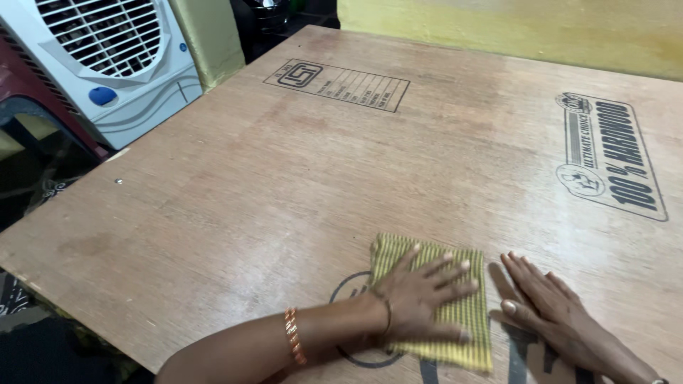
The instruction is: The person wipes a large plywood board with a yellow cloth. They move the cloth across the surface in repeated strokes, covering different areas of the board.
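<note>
1. On the near part of the plywood worktop point(284, 178) lies a folded yellow-green striped cloth point(466, 316), flat on the wood and partly over a dark printed ring.
2. Left hand point(420, 295) rests palm-down on the cloth, fingers spread wide and pressed flat; it grips nothing. A copper-coloured bangle point(293, 336) sits on that forearm, and a thin band circles the wrist.
3. Right hand point(544, 302) lies flat on the bare wood just beside the cloth's right edge, fingers straight and together, holding nothing.
4. Away from the cloth, the worktop is a broad sheet of pale brown plywood with a faint sheen, scuffs and dark printed stamps: a boxed one towards the far edge, a larger one to the right.
5. Beyond the worktop's far left corner stands a white air cooler point(107, 64) with a grille and a blue knob, next to a dark red chair point(28, 99).
6. Behind the worktop's far edge runs a yellow wall point(512, 28).
</note>
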